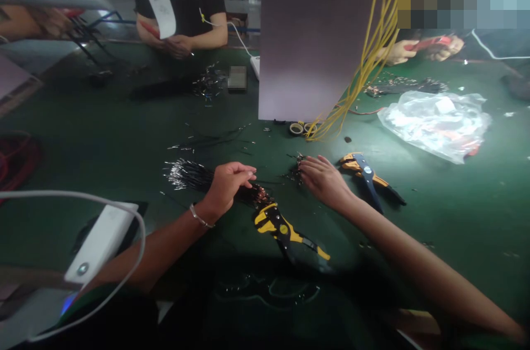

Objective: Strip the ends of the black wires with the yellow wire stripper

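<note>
My left hand [227,187] curls over a bundle of thin black wires [194,176] with bright bare ends, which lies on the green bench mat [414,228]. Just below that hand rests a yellow-and-black automatic wire stripper [279,227], its jaws near the coppery wire ends. My right hand [325,181] lies flat with its fingertips on a small clump of wires [296,170]. Beyond it sits a second wire stripper [366,176], orange and blue, close to the hand's outer side.
Across the bench, a co-worker's hands [178,45] hold a small item, and another person's hands [430,47] grip red-handled pliers. A grey upright panel [310,46], hanging yellow cables [368,68], a clear plastic bag [434,125], tape rolls [300,128] and a white power strip [101,242] stand about.
</note>
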The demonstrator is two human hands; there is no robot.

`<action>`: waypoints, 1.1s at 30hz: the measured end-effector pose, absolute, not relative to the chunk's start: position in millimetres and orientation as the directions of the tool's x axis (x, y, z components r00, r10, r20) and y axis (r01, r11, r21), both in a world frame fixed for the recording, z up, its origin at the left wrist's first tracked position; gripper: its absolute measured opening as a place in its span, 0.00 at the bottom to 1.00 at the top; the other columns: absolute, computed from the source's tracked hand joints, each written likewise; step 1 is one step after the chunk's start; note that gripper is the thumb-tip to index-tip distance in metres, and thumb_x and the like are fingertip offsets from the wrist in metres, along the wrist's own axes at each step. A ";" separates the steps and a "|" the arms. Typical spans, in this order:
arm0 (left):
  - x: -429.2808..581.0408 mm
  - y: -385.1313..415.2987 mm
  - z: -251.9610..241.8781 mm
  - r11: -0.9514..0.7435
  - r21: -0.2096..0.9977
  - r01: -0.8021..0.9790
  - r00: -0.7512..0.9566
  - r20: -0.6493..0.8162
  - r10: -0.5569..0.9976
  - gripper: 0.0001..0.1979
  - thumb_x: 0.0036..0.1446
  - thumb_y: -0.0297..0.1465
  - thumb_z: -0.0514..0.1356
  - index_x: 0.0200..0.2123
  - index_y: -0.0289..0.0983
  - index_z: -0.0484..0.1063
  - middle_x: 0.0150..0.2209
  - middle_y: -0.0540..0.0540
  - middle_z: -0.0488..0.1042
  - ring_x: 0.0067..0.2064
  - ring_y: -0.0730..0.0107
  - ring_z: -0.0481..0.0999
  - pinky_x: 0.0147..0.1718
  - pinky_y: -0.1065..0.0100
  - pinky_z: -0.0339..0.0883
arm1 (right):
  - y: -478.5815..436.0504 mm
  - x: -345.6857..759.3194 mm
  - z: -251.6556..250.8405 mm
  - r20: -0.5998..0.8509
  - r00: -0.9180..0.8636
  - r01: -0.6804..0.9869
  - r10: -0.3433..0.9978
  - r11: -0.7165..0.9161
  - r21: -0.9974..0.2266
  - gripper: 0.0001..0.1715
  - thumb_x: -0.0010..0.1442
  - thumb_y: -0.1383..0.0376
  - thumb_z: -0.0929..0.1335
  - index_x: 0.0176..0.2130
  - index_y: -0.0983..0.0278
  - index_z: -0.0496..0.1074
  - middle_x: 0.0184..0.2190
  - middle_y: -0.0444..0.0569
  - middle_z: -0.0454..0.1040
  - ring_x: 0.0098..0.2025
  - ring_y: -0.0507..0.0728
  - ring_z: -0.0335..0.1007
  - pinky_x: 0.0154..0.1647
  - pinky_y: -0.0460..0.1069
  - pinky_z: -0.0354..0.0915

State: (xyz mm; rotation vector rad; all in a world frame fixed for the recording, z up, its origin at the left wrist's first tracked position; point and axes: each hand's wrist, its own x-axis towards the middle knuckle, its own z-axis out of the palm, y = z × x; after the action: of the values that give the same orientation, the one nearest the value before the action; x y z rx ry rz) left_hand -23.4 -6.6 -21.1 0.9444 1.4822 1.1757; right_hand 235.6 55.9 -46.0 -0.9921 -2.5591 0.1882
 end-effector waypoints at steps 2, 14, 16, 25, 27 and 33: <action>-22.9 -7.6 -20.8 0.228 0.974 0.004 -0.206 -0.222 0.953 0.08 0.47 0.28 0.63 0.31 0.29 0.77 0.35 0.38 0.79 0.32 0.68 0.78 0.28 0.69 0.70 | 41.5 249.0 -35.6 0.362 -0.570 0.650 0.737 0.674 -0.350 0.16 0.65 0.65 0.61 0.42 0.68 0.76 0.41 0.58 0.80 0.44 0.62 0.76 0.52 0.59 0.65; -19.7 -7.8 -23.8 0.216 0.975 0.043 -0.158 -0.207 0.965 0.09 0.46 0.30 0.64 0.30 0.30 0.78 0.33 0.40 0.79 0.30 0.68 0.77 0.29 0.68 0.69 | -67.8 224.1 -6.0 -0.110 -0.671 0.726 0.734 0.619 -0.299 0.27 0.56 0.45 0.67 0.42 0.65 0.71 0.35 0.52 0.73 0.35 0.61 0.70 0.32 0.51 0.61; -20.0 -6.8 -24.2 0.215 0.974 0.068 -0.162 -0.202 0.966 0.09 0.46 0.30 0.63 0.31 0.31 0.78 0.32 0.41 0.79 0.28 0.70 0.76 0.30 0.68 0.69 | -69.8 219.6 -6.7 -0.119 -0.669 0.732 0.734 0.622 -0.279 0.30 0.54 0.44 0.68 0.44 0.65 0.70 0.37 0.53 0.72 0.38 0.62 0.69 0.34 0.52 0.61; -24.5 -1.9 -35.6 0.200 0.972 0.126 -0.100 -0.188 0.977 0.04 0.42 0.28 0.62 0.24 0.33 0.76 0.41 0.39 0.79 0.41 0.63 0.77 0.41 0.64 0.69 | -72.3 217.7 -12.8 -0.085 -0.535 0.792 0.841 0.464 -0.397 0.13 0.46 0.62 0.69 0.34 0.64 0.69 0.33 0.50 0.71 0.35 0.59 0.69 0.31 0.50 0.59; -25.0 -1.5 -35.7 0.199 0.965 0.172 -0.080 -0.187 0.979 0.04 0.43 0.28 0.62 0.22 0.33 0.76 0.42 0.39 0.78 0.41 0.62 0.77 0.43 0.63 0.68 | -71.3 226.5 -14.2 -0.044 -0.509 0.785 0.859 0.444 -0.432 0.15 0.45 0.63 0.68 0.37 0.65 0.69 0.34 0.51 0.72 0.35 0.60 0.70 0.31 0.50 0.60; -23.5 -1.0 -31.7 0.204 0.929 0.308 -0.081 -0.189 0.979 0.05 0.45 0.28 0.61 0.22 0.34 0.76 0.38 0.41 0.80 0.36 0.66 0.77 0.37 0.67 0.68 | -65.4 254.6 -17.4 0.025 -0.453 0.831 0.891 0.432 -0.351 0.15 0.48 0.62 0.67 0.38 0.64 0.69 0.33 0.51 0.72 0.34 0.61 0.71 0.30 0.50 0.59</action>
State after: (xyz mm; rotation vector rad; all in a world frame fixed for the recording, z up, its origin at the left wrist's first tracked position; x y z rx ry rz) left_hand -23.5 -1.0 -31.7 1.2572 1.5667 0.9243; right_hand 254.6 -65.4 -17.4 -1.5119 -2.4769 0.4292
